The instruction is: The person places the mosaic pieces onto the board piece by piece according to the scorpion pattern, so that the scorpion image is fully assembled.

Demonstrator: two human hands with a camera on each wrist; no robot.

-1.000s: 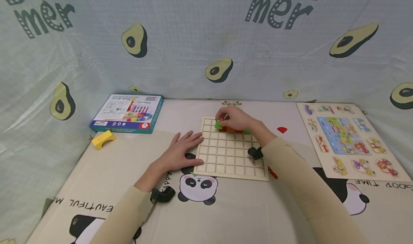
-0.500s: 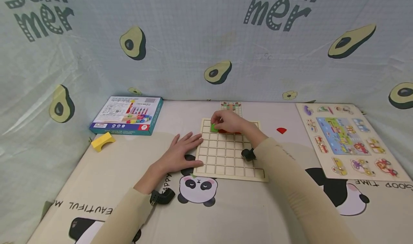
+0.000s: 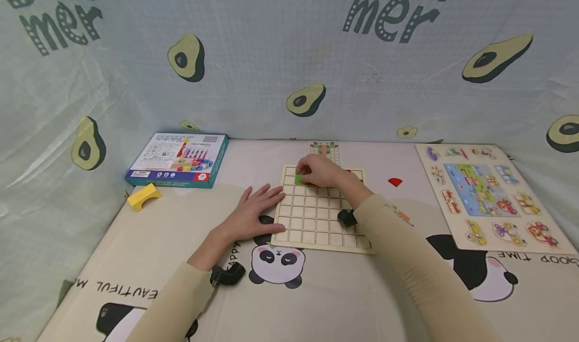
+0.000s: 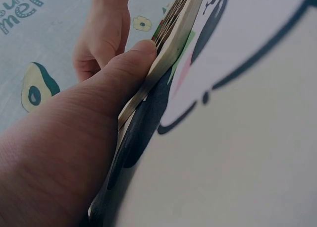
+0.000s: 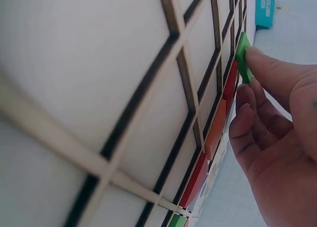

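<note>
A wooden grid board [image 3: 312,224] lies in the middle of the table. My left hand [image 3: 255,214] rests spread at its left edge, fingers straight; in the left wrist view the thumb [image 4: 130,63] lies along the board's rim. My right hand [image 3: 322,171] is over the far left part of the grid and pinches a green tile [image 5: 242,58], thumb on its face and fingers behind. The tile is right at a grid cell. Along the same row sit a red tile [image 5: 230,83], an orange tile [image 5: 216,128] and another red tile [image 5: 194,181].
A patterned card [image 3: 323,150] lies behind the board. To its right is a red wedge piece [image 3: 395,182]. A teal-edged box [image 3: 178,158] and a yellow arch block [image 3: 144,196] are at the left. A picture puzzle board [image 3: 493,196] lies at the right.
My right hand has moved slightly left with the green tile, then lowered it close to the grid. The left hand has stayed in place at the board's edge.
</note>
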